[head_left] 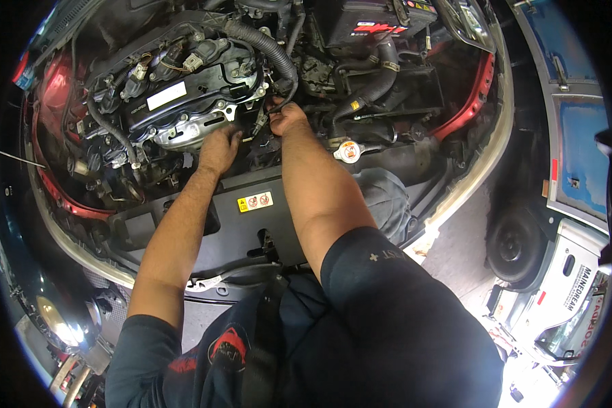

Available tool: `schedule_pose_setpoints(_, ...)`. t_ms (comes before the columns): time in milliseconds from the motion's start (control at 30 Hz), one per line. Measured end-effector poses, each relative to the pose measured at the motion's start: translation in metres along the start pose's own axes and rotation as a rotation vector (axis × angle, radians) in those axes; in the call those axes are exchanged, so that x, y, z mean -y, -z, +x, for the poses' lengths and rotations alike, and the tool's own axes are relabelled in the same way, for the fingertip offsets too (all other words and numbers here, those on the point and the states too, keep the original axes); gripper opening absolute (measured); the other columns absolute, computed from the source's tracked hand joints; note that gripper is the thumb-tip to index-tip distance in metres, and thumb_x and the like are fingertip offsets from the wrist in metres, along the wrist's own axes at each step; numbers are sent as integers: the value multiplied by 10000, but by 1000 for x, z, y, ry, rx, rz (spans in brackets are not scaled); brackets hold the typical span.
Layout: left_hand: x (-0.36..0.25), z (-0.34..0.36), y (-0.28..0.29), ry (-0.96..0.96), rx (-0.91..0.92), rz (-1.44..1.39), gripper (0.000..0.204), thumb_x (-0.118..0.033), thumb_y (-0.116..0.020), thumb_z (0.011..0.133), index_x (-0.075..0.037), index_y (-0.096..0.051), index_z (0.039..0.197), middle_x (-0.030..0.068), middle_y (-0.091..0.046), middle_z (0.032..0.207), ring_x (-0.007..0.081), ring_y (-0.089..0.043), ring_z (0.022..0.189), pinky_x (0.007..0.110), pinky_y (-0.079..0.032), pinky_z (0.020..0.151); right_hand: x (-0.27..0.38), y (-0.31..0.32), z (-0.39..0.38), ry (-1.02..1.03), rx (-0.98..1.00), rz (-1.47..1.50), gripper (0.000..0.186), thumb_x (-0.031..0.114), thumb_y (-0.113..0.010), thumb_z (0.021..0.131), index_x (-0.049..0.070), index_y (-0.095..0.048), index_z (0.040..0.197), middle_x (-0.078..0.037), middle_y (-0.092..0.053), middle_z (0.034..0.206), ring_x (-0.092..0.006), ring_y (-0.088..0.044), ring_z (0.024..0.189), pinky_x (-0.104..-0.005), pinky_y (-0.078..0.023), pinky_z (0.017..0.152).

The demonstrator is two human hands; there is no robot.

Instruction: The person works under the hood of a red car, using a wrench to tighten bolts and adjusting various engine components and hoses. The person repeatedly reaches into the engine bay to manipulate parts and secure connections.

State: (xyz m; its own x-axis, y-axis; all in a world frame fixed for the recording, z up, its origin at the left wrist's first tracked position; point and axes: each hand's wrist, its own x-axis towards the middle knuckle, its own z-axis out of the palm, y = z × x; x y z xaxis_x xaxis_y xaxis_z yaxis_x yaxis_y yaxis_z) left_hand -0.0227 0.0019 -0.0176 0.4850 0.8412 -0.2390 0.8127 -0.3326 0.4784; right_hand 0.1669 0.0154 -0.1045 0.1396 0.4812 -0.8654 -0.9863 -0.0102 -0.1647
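Note:
I reach with both bare arms into an open engine bay. My left hand [221, 146] is curled at the lower edge of a silver metal shield [190, 129], below the black engine cover [170, 95]; what its fingertips hold is hidden. My right hand [285, 117] is closed among wires and fittings just right of the engine, below a corrugated hose [272, 54]; I cannot make out what it grips. A silver radiator cap [348, 151] sits to the right of my right forearm.
A black battery [360, 20] sits at the back right, above a thick hose [367, 92]. A black front panel [224, 231] runs under my forearms. Outside the car at the right stand a blue panelled cabinet [578, 156] and white equipment [568, 285].

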Motion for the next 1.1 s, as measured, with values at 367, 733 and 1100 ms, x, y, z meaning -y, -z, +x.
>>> schedule_pose_setpoints(367, 2, -21, 7, -46, -144, -19, 325, -220, -655, 865, -28, -639, 1127, 187, -628, 1114, 376, -599, 1049, 419, -474, 950, 8, 12, 6, -79, 74, -91, 117, 139, -504, 966, 76, -600, 949, -83, -623, 853, -220, -577, 657, -266, -448, 544)
schedule_pose_setpoints(733, 11, -17, 2, 2, -139, -3, 258, -82, -602, 855, -19, -643, 1102, 189, -609, 1083, 366, -584, 1040, 431, -467, 943, 13, 11, 16, -99, 49, -217, 91, 159, -541, 964, 87, -596, 960, -113, -602, 854, -231, -562, 643, -268, -411, 516)
schedule_pose_setpoints(1100, 2, -21, 11, 37, -110, -42, 251, -108, -596, 888, 8, -621, 1108, 201, -599, 1100, 385, -574, 1049, 433, -459, 945, 9, 12, 29, -152, -17, -271, 267, 377, -423, 1014, 180, -601, 990, -27, -578, 878, -166, -396, 677, -307, -367, 664)
